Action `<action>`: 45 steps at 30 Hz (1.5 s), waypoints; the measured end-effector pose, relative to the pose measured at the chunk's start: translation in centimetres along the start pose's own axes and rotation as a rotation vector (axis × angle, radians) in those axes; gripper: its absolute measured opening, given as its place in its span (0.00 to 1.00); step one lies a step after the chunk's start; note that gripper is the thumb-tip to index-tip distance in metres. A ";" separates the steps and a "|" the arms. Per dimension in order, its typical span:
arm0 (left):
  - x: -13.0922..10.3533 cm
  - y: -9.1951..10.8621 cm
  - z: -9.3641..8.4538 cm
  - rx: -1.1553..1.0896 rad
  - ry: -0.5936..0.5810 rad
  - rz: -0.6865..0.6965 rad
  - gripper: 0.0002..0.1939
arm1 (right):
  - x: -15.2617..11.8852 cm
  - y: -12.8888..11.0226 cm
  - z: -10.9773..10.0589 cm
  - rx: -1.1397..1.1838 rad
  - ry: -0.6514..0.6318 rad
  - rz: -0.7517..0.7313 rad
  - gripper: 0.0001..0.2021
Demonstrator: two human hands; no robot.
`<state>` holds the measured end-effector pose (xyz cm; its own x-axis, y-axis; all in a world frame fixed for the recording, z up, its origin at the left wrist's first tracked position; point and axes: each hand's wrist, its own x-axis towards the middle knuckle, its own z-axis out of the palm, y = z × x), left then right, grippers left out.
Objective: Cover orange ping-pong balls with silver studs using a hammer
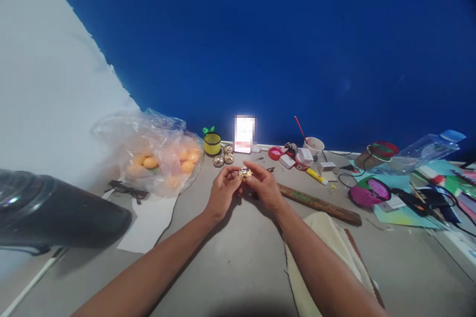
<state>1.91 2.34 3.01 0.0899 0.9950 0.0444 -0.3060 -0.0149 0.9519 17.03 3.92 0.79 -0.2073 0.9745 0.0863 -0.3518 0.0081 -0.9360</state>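
Note:
Between the fingertips of both hands is a small decorated ball [244, 173], whitish and yellow with dark spots; its underside is hidden by the fingers. My left hand [225, 188] is closed on its left side. From the right, my right hand [266, 187] pinches it with thumb and fingers. Beyond the hands, three similar shiny patterned balls [223, 157] sit grouped beside a yellow pot [212, 144] with green leaf shapes on it. A wooden-handled tool [320, 204] lies just right of my right hand, its near end partly hidden behind the wrist.
A plastic bag [159, 133] of orange balls and a large dark cylinder [63, 210] stand left. A lit phone [244, 133] leans by the blue wall. Rightward are a white cup [314, 145], small boxes, a clear bottle [424, 152] and a cream cloth [327, 237] under my right forearm.

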 end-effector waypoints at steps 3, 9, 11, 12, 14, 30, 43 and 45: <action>-0.3 0.4 0.2 0.122 0.056 0.083 0.18 | 0.4 0.3 -0.6 0.077 -0.056 0.004 0.28; -0.8 0.8 0.2 0.232 0.075 0.174 0.21 | 0.5 -0.1 -0.7 0.056 -0.115 -0.013 0.28; -1.0 1.1 0.1 0.316 0.084 0.204 0.21 | 0.4 -0.2 -0.7 0.056 -0.133 -0.024 0.28; -1.0 1.3 0.0 0.359 0.087 0.227 0.21 | 0.4 -0.3 -0.7 0.051 -0.143 -0.032 0.28; -1.2 1.7 -0.1 0.412 0.098 0.283 0.18 | 0.4 -0.3 -0.7 0.025 -0.164 -0.033 0.28; -0.1 0.9 -3.5 -0.342 0.109 -0.081 0.17 | 0.6 -3.1 -4.5 -1.471 0.370 0.060 0.14; -0.8 1.5 -3.1 -0.318 -0.045 -0.070 0.25 | 0.0 -5.5 -6.3 -1.440 -0.132 0.202 0.09; -0.9 1.5 -3.1 -0.275 -0.050 -0.057 0.25 | 0.1 -5.3 -6.1 -1.432 -0.123 0.171 0.08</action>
<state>-1.58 1.78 3.44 0.1585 0.9873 0.0144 -0.5444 0.0752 0.8355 24.48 5.31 3.65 -0.2540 0.9620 -0.1004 0.8678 0.1809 -0.4629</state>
